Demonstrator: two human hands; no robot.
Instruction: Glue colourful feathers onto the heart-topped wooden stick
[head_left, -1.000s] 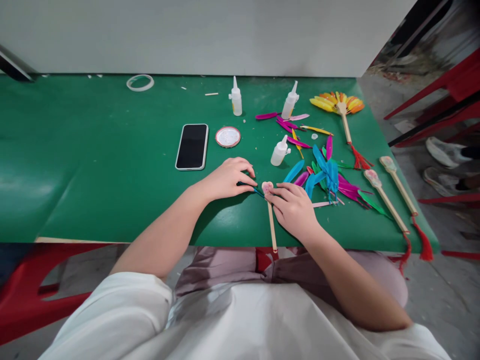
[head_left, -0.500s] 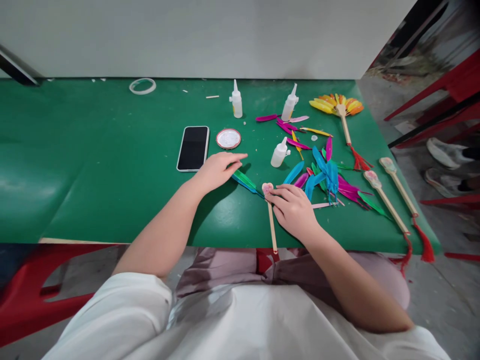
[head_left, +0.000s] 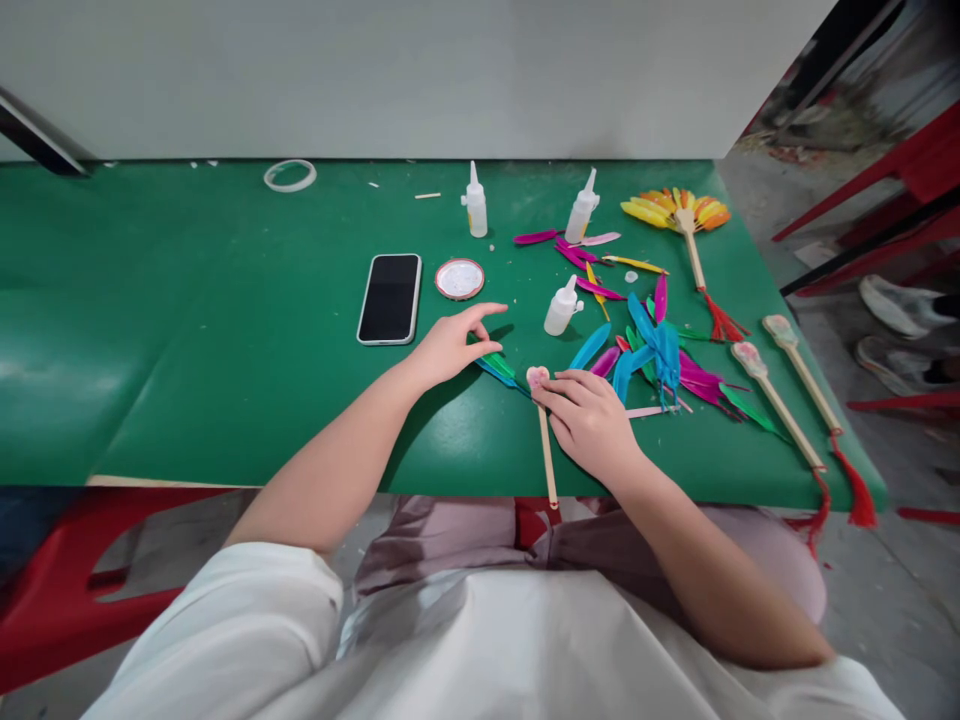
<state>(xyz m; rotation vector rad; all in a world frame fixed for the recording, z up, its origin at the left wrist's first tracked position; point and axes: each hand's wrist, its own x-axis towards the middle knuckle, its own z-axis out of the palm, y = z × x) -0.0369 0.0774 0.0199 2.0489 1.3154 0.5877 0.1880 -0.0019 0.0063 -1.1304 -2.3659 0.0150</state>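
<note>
My right hand [head_left: 587, 415] has its fingers on the pink-smeared head of a wooden fan handle [head_left: 546, 450], holding it down at the table's front edge. The handle's lower end reaches over that edge. To the left, my left hand [head_left: 459, 345] hovers with index finger stretched out and thumb apart, nothing visible between them. Partly under it lie green and blue feathers [head_left: 501, 368], their tips hidden by the hand and their quills pointing to the handle's head. Blue, magenta and green feathers [head_left: 660, 350] form a loose pile right of my right hand.
Three white glue bottles [head_left: 561, 306] stand on the green table [head_left: 225, 380]. A phone [head_left: 389, 300], a round lid [head_left: 460, 279] and a tape ring [head_left: 290, 176] lie left. On the right are a yellow-orange feather fan [head_left: 684, 220] and two tasselled handles [head_left: 780, 405].
My left hand has shifted slightly right over the green and blue feathers, its thumb and index finger spreading apart. The right hand stays on the fan handle.
</note>
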